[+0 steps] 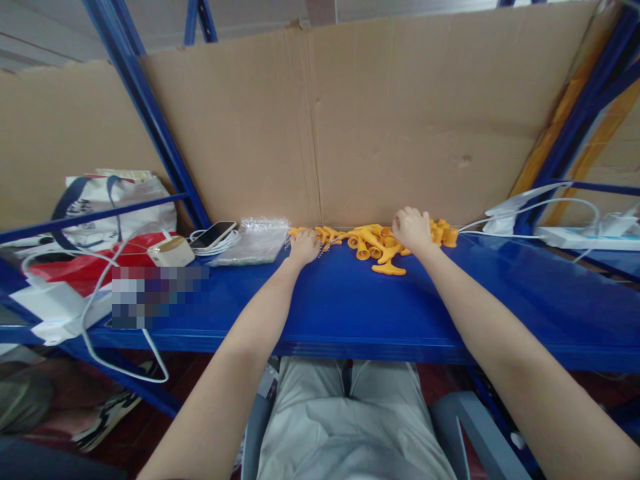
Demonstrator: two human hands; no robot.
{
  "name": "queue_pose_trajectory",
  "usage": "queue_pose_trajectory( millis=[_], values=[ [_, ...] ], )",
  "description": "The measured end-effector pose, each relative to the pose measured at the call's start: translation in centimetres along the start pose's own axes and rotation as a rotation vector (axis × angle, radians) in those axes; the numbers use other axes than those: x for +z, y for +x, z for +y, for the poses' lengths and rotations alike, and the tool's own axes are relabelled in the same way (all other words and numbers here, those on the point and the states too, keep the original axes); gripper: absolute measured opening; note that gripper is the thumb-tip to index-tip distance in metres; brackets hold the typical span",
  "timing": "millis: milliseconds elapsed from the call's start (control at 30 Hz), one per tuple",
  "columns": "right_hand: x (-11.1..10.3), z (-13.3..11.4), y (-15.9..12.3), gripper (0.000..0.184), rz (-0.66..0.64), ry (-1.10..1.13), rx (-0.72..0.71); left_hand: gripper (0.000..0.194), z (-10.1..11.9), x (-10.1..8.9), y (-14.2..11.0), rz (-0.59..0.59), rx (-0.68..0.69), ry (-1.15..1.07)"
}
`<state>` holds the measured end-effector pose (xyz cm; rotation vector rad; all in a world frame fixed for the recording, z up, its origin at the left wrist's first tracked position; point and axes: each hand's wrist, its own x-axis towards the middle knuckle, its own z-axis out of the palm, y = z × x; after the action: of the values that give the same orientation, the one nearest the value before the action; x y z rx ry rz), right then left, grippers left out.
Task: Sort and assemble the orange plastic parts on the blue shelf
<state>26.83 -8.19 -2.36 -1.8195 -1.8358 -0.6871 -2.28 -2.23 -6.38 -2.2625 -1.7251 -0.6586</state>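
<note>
My left hand (pixel 305 247) reaches to the back of the blue shelf, its fingers curled over small orange plastic pieces (pixel 329 234) with bead chains (pixel 326 247) beside it. What lies under those fingers is partly hidden. Further right, my right hand (pixel 413 227) is bent down at the pile of orange plastic parts (pixel 367 241), its fingertips out of sight behind the hand. Some parts have round open ends. One T-shaped orange part (pixel 389 268) lies in front of the pile, and several short orange parts (pixel 445 233) sit right of my right hand.
Left of my hands lie clear plastic bags (pixel 257 241), a phone (pixel 215 235) and a white charger (pixel 171 251) with cables. A cloth bag (pixel 120 210) stands farther left. Cardboard (pixel 370 127) walls the back of the blue shelf (pixel 360 310); a power strip (pixel 590 238) is at right.
</note>
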Motion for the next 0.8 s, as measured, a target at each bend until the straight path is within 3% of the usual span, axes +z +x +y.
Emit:
queue_pose_trajectory(
  millis=[67,167,300,500,800],
  values=[
    [-0.2,-1.3,-0.1,0.036,-0.06,0.017,-0.136,0.041,0.3,0.1,0.1,0.022,0.114,-0.024],
    [-0.3,-2.9,-0.3,0.035,-0.206,0.04,-0.306,0.044,0.9,0.2,0.1,-0.051,0.282,-0.029],
    [-0.1,-3.9,-0.6,0.034,-0.287,0.042,-0.356,0.042,2.0,0.5,0.0,-0.185,0.427,0.015],
    [0.1,-3.7,-0.6,0.034,-0.286,0.054,-0.324,0.032,3.1,0.1,-0.3,-0.169,0.45,0.031],
    [0.1,-3.9,-0.7,0.035,-0.278,0.05,-0.303,0.032,2.8,0.9,-0.3,-0.186,0.351,-0.076]
  ],
)
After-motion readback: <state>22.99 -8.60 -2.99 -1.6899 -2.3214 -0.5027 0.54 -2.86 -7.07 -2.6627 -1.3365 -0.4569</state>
